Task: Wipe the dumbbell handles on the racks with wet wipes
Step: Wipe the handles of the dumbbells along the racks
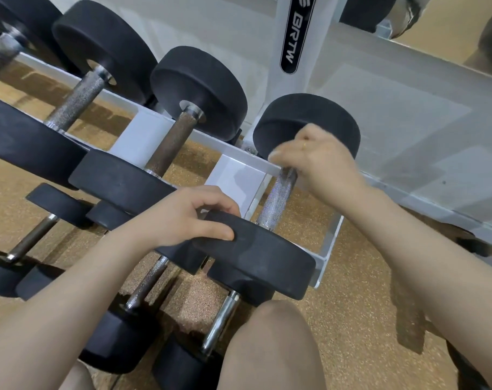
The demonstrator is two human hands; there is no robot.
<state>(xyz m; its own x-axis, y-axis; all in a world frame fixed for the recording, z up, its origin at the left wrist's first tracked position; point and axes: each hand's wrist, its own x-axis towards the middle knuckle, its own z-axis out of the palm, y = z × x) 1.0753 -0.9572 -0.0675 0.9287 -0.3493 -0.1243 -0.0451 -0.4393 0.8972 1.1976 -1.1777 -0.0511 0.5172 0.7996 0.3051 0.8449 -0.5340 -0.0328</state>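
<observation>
While the dumbbell [275,192] lies on the white rack [233,175], long axis running away from the person, right hand [320,161] grasping its handle's far end, left hand [188,215] gripping the near black head [256,257].

Motion-blurred right hand [315,156] over the handle's [278,198] upper end, any wipe beneath it hidden.

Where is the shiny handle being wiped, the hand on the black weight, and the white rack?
handle [277,201]: head view, bare knurled middle of the bar.
left hand [180,218]: head view, back of the hand gripping the near weight's edge.
rack [152,133]: head view, flat white crosspiece between two dumbbells.
</observation>
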